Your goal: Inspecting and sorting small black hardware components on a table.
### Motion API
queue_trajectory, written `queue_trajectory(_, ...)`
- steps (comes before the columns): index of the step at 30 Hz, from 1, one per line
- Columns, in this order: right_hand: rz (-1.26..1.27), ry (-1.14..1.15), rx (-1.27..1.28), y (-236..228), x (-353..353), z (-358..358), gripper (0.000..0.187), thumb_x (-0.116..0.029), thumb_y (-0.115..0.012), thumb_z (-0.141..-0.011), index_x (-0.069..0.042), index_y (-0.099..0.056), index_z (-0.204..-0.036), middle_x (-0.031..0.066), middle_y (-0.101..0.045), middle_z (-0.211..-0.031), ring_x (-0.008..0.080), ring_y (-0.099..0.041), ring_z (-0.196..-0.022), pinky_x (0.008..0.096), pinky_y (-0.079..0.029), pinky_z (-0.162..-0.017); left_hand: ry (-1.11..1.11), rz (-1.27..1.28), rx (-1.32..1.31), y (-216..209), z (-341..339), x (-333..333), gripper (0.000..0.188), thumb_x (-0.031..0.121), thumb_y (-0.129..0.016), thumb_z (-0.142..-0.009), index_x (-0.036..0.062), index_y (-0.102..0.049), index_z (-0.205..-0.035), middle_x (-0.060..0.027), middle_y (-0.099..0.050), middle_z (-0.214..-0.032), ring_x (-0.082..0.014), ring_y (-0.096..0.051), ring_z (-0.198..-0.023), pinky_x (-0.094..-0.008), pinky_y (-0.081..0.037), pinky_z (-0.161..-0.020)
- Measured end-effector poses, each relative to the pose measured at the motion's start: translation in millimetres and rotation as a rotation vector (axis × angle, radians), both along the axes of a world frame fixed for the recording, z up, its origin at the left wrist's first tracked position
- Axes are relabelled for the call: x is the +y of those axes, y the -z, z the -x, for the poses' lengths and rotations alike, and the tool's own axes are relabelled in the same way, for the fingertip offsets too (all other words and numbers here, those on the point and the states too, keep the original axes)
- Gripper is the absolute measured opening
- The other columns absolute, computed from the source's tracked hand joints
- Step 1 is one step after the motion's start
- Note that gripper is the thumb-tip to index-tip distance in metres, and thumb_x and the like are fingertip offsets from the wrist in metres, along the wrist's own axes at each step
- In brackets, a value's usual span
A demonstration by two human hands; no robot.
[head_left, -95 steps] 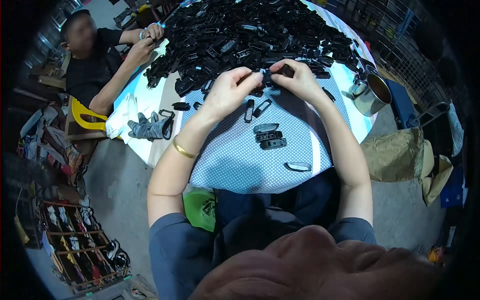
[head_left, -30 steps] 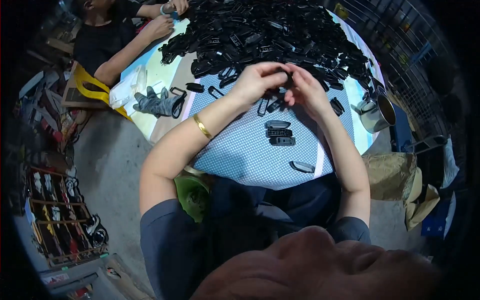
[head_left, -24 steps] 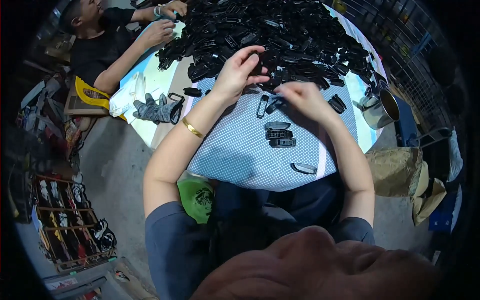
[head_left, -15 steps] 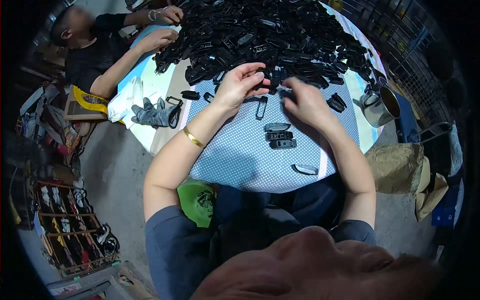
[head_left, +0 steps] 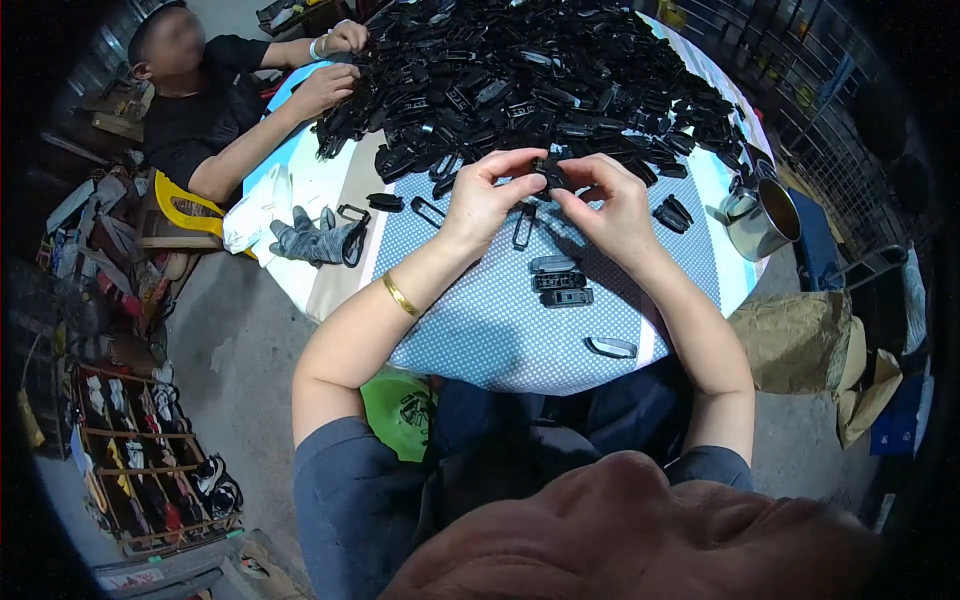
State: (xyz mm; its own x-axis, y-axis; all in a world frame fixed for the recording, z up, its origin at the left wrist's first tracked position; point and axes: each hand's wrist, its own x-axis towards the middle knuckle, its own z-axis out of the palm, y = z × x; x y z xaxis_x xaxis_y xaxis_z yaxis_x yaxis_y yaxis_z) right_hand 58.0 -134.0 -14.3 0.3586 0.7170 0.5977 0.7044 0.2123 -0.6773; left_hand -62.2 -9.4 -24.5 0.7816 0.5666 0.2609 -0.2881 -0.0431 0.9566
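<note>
My left hand (head_left: 482, 200) and my right hand (head_left: 620, 212) meet at the near edge of a large heap of black plastic parts (head_left: 520, 75). Between their fingertips is a small black plastic part (head_left: 551, 174), pinched from both sides; the fingers cover much of it. Just below lie a narrow black frame (head_left: 523, 228) and, left of my wrist, another black frame (head_left: 427, 211). Closer to me, several oblong black pieces (head_left: 562, 282) lie in a short stack-like row on the patterned cloth. A single looped frame (head_left: 611, 348) rests near the table's front edge.
A grey glove (head_left: 312, 240) lies at the table's left, a metal mug (head_left: 762, 222) at its right. Small black pieces (head_left: 673, 213) sit near the mug. A co-worker's hands (head_left: 330, 88) touch the heap's left side. Below the table edge is a green container (head_left: 393, 412).
My right hand has moved left and up to meet my left hand, and both now hold the black part together. The co-worker's upper hand has drawn slightly lower.
</note>
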Motion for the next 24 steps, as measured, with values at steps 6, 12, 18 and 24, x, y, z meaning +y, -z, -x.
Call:
queue_trajectory(6, -0.024, 0.051, -0.128, 1.1, 0.4, 4.7, 0.026, -0.006, -0.070, -0.067, 0.000, -0.061, -0.091, 0.0103, -0.059, -0.083, 0.0212, -0.062, -0.069, 0.0271, -0.052, -0.055, -0.049, 0.058, 0.086, 4.4, 1.9, -6.2, 0.031, 0.004, -0.064, -0.077, 0.0028, -0.062, -0.108, -0.0027, -0.064, -0.093, -0.0048, -0.055, -0.077, -0.0167, -0.044, -0.066)
queue_trajectory(12, -0.098, 0.101, -0.329, 6.7, 5.8, 6.0, 0.029, -0.009, -0.072, -0.064, -0.002, -0.060, -0.089, 0.0099, -0.058, -0.083, 0.0249, -0.059, -0.074, 0.0333, -0.048, -0.060, 0.022, 0.126, 0.014, -3.2, -1.2, -11.8, 0.031, 0.007, -0.057, -0.084, -0.0025, -0.055, -0.114, -0.0080, -0.063, -0.101, -0.0102, -0.059, -0.087, -0.0213, -0.048, -0.074)
queue_trajectory(18, 0.187, -0.122, 0.243, 4.1, 5.6, 0.3, 0.031, -0.022, -0.071, -0.072, 0.001, -0.062, -0.090, 0.0103, -0.062, -0.075, 0.0202, -0.059, -0.066, 0.0276, -0.046, -0.060, 0.251, 0.324, -0.050, -9.6, 3.9, 5.0, 0.028, 0.011, -0.054, -0.087, -0.0017, -0.054, -0.112, -0.0124, -0.061, -0.104, -0.0175, -0.060, -0.092, -0.0283, -0.047, -0.084)
queue_trajectory(24, 0.118, -0.090, -0.058, 0.9, -0.8, 8.2, 0.023, -0.019, -0.064, -0.079, 0.002, -0.064, -0.090, 0.0066, -0.063, -0.071, 0.0113, -0.058, -0.063, 0.0256, -0.045, -0.057, 0.266, 0.186, -0.044, -15.3, 9.1, 5.9, 0.028, 0.012, -0.054, -0.087, -0.0021, -0.054, -0.112, -0.0130, -0.061, -0.103, -0.0191, -0.059, -0.095, -0.0304, -0.046, -0.087)
